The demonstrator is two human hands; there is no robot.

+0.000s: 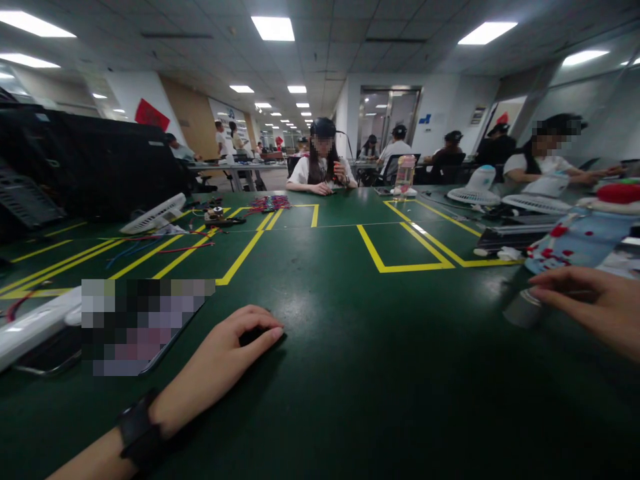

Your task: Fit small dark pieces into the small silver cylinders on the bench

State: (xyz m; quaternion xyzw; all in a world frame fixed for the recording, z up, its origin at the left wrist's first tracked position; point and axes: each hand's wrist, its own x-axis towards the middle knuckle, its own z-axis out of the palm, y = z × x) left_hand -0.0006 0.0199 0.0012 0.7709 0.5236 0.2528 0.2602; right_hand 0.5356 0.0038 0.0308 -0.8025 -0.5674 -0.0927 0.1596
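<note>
My left hand (235,347), with a black band on its wrist, rests on the green table (350,373). Its fingers curl in towards the thumb, and no object shows between them. To its left lie a phone-like object (173,343), blurred by pixels, and a white bar-shaped thing (40,327). At the right edge, my right hand (590,300) closes its thumb and fingers at the upper side of a small grey cylinder (523,310), which is tilted. Its far end is covered by the fingers. Behind that hand is a light blue item with red spots (580,237).
Yellow tape (415,268) marks the table. Wires (270,204) and a white fan (155,215) lie on the far left side, near black cases (100,160). More fans (475,190) and a bottle (404,177) stand right. A person (323,160) sits opposite.
</note>
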